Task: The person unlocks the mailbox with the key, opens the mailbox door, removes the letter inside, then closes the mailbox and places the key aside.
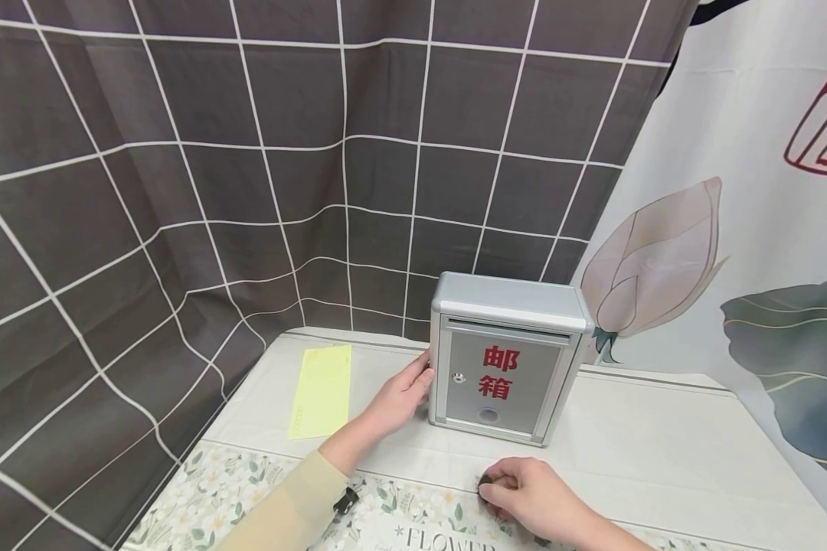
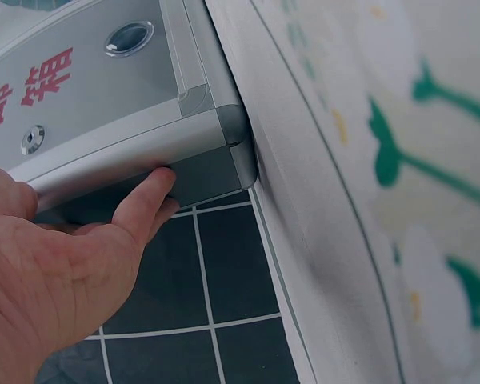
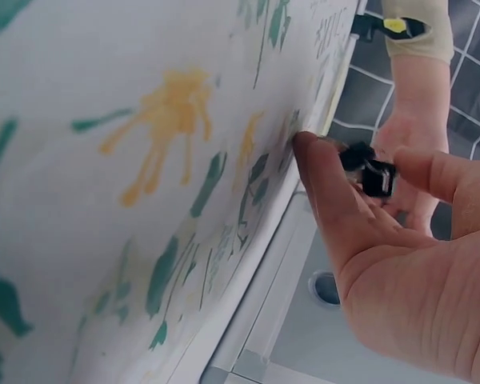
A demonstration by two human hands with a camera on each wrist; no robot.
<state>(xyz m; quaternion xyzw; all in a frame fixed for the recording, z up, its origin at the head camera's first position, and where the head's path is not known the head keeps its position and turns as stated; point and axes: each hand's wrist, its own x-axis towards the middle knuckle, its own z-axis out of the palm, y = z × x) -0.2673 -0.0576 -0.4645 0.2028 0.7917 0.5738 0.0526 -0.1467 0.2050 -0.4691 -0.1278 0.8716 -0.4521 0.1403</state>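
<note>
A silver metal mailbox with red Chinese characters stands upright on the table, its keyhole lock at the left of the door. My left hand rests against the mailbox's left side. In the left wrist view, that hand's fingers lie fairly straight along the side panel. In front of the mailbox, my right hand pinches a small black object between thumb and fingertips, low over the table. That object is partly hidden by the fingers and looks like black-headed keys, though blur keeps its shape unclear.
A yellow envelope-like sheet lies flat to the left of the mailbox. The white table has a floral-print strip along its front. Behind hang a dark grid-patterned curtain and a white curtain with a lotus print.
</note>
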